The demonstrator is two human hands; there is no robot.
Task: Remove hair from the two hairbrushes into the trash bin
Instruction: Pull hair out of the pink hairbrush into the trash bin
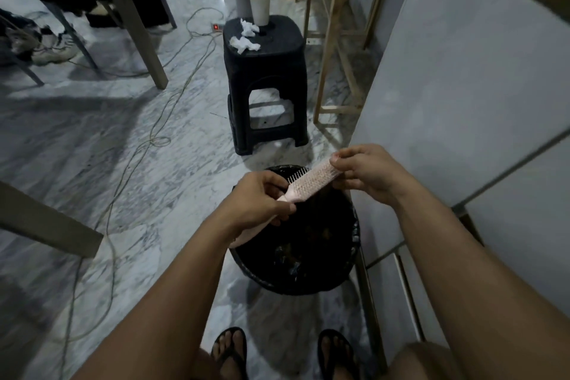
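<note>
A pink hairbrush (308,183) is held level over the black-lined trash bin (296,281). My left hand (259,200) is shut on its handle. My right hand (367,174) pinches the far tip of the brush head, thumb on top. The white bristles point away from me over the bin's opening. Whether hair sits in the bristles is too small to tell. A second hairbrush is not in view.
A black plastic stool (266,83) stands just beyond the bin, carrying a paper cup (259,6) and crumpled tissues (245,43). Cables (148,139) trail across the marble floor on the left. White cabinets (462,102) run along the right. My sandalled feet (231,352) stand before the bin.
</note>
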